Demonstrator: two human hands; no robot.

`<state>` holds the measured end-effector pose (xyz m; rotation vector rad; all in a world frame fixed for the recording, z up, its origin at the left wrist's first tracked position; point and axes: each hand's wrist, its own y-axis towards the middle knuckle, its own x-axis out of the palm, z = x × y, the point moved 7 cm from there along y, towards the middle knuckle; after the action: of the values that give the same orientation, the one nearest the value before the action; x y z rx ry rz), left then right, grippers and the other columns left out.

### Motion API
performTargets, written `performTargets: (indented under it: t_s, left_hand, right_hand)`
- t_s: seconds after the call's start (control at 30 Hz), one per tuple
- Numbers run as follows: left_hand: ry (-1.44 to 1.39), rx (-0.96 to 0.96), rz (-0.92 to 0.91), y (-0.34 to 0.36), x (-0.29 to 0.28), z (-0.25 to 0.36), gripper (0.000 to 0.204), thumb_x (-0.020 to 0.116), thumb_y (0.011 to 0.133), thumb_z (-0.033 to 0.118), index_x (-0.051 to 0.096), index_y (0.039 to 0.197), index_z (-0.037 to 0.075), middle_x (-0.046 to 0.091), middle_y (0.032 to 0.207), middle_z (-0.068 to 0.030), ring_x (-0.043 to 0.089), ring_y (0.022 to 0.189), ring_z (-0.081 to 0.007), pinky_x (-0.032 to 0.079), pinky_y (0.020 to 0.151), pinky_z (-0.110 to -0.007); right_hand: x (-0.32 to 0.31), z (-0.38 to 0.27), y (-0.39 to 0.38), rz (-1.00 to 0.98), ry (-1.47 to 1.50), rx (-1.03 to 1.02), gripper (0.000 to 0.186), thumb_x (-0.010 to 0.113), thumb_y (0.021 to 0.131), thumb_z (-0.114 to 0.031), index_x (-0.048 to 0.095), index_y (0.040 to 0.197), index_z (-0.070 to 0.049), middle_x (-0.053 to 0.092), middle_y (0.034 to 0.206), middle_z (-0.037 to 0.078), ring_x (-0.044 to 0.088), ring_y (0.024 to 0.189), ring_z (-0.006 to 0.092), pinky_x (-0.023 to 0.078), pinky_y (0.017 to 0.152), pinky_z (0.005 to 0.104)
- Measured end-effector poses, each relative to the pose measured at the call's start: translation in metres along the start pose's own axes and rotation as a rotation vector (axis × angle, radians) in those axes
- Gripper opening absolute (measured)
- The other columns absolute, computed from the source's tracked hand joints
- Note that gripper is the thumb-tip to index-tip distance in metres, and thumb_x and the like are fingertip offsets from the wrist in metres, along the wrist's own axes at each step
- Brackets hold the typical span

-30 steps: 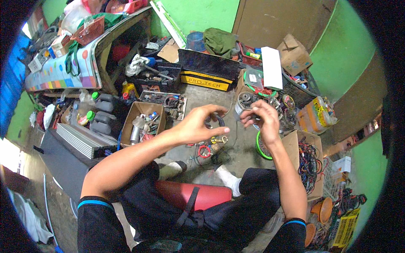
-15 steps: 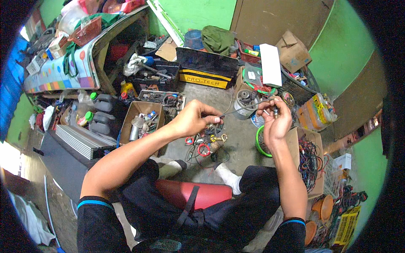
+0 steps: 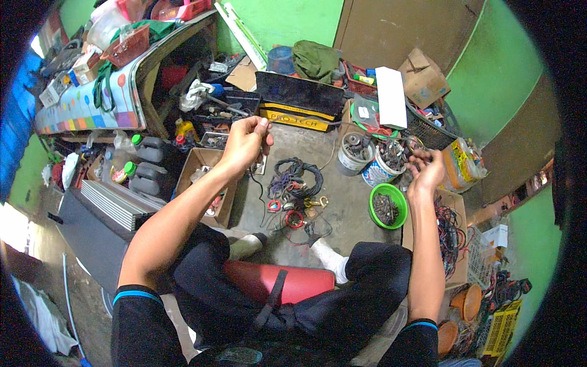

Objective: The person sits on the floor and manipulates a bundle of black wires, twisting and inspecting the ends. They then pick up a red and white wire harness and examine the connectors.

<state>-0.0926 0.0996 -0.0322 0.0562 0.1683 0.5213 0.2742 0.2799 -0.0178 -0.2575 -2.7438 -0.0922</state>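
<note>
My left hand [image 3: 247, 144] is raised at the middle left, its thumb and fingertips pinched on a thin dark cable [image 3: 330, 123]. The cable runs to the right toward my right hand [image 3: 427, 171], whose curled fingers hold its other part; they are slightly blurred. A loose length of cable hangs below my left hand. On the floor between my arms lies a coil of dark cable [image 3: 310, 176] with red rings and small brass-coloured pieces. Below my right hand's left side stands a green bowl [image 3: 402, 197] of small dark metal pieces.
Two buckets of metal parts, a white one [image 3: 351, 166] and a blue-and-white one [image 3: 374, 177], stand ahead. A black and yellow toolbox [image 3: 296, 116] sits behind. Cardboard boxes flank me, with wires in the right one [image 3: 463, 260]. A red padded seat [image 3: 244, 275] is between my legs.
My hands have moved apart, the left one up and to the left, the right one slightly right and down. The cable now spans a longer gap, and the floor coil shows.
</note>
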Motion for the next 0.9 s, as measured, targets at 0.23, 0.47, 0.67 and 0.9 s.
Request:
performTargets:
  t_s: [0.23, 0.47, 0.67, 0.9]
  left_hand:
    - [-0.331, 0.259, 0.041, -0.016, 0.014, 0.046, 0.029, 0.044, 0.099, 0.025, 0.059, 0.1, 0.0, 0.06, 0.091, -0.0065, 0.058, 0.086, -0.0132, 0.056, 0.069, -0.033]
    - [0.125, 0.562, -0.149, -0.04, 0.058, 0.076, 0.031, 0.059, 0.093, 0.023, 0.06, 0.074, -0.002, 0.057, 0.109, -0.0077, 0.052, 0.092, -0.0127, 0.041, 0.077, -0.028]
    - [-0.029, 0.092, -0.172, -0.017, 0.047, 0.058, 0.044, 0.057, 0.094, 0.037, 0.058, 0.065, 0.004, 0.055, 0.069, 0.0026, 0.046, 0.06, -0.0046, 0.035, 0.054, -0.021]
    - [0.072, 0.299, -0.011, -0.016, -0.008, 0.084, 0.044, 0.073, 0.082, 0.033, 0.049, 0.053, 0.01, 0.044, 0.051, 0.0063, 0.036, 0.046, -0.0032, 0.025, 0.043, -0.023]
  right_hand:
    - [0.04, 0.052, -0.012, -0.673, -1.444, -0.304, 0.027, 0.064, 0.075, -0.022, 0.07, 0.089, 0.001, 0.069, 0.078, 0.014, 0.067, 0.08, 0.0262, 0.05, 0.077, 0.0374]
    - [0.131, 0.032, -0.137, -1.17, -0.424, -0.361, 0.04, 0.065, 0.085, -0.022, 0.056, 0.119, -0.001, 0.061, 0.114, 0.011, 0.058, 0.109, 0.0232, 0.044, 0.093, 0.0332]
    - [0.119, 0.039, -0.109, -1.008, -0.328, -0.151, 0.025, 0.057, 0.093, -0.024, 0.063, 0.088, -0.001, 0.062, 0.069, 0.003, 0.059, 0.058, 0.0109, 0.05, 0.062, 0.0276]
    - [0.058, -0.006, -0.039, -0.543, -0.576, -0.656, 0.012, 0.061, 0.086, -0.007, 0.067, 0.088, 0.002, 0.068, 0.08, 0.005, 0.06, 0.075, 0.0119, 0.047, 0.07, 0.0268]
